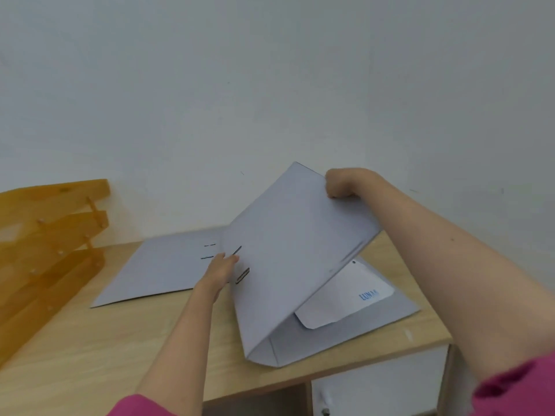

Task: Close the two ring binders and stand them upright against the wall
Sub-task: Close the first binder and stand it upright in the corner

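A grey ring binder (294, 250) sits on the right part of the wooden desk (90, 340), its cover raised at a slant over its base. Under the cover shows a white sheet (345, 298) with blue lettering. My right hand (342, 183) grips the cover's upper far edge. My left hand (220, 273) holds the cover's left edge near two slots. A second grey binder (156, 271) lies open and flat on the desk to the left, partly behind the first. The white wall (270, 85) rises right behind both.
An orange stacked letter tray (45, 241) stands at the desk's left against the wall. The desk's right edge runs close beside the raised binder. Below the desktop is a white cabinet door (378, 391) and an open compartment.
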